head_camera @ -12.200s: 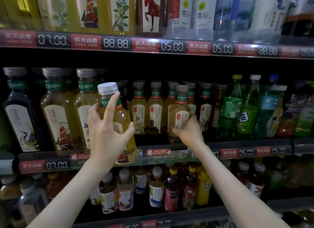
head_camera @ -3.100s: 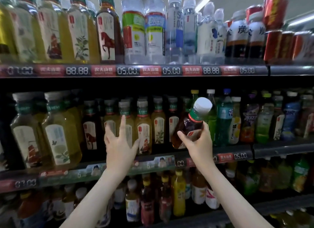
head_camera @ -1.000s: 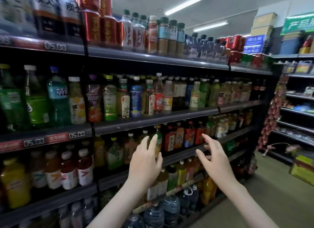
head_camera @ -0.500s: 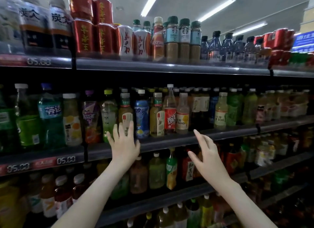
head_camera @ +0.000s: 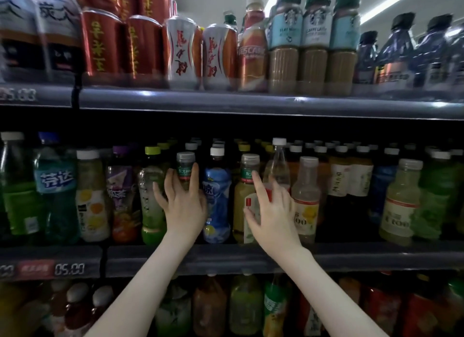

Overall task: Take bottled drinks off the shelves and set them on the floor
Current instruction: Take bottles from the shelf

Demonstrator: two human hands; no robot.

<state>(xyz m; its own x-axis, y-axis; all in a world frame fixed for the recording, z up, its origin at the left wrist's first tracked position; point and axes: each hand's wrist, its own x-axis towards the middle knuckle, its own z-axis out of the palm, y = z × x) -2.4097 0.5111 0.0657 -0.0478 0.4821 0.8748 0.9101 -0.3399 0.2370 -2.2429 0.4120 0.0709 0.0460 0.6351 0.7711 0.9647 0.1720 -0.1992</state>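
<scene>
Our left hand (head_camera: 184, 208) spreads its fingers either side of 1 grey-capped tea bottle (head_camera: 185, 161) on the middle shelf (head_camera: 351, 257). Our right hand (head_camera: 272, 211), fingers spread, touches the yellow tea bottle (head_camera: 239, 198) beside it.

Two dark grey shelves are running across the view, the upper shelf (head_camera: 251, 103) catching glints of light along its front edge and the lower shelf (head_camera: 226, 257) carrying a price strip (head_camera: 69, 269) at the left. Above, a tube light (head_camera: 391, 2) is glowing on the pale ceiling (head_camera: 206, 0).
</scene>
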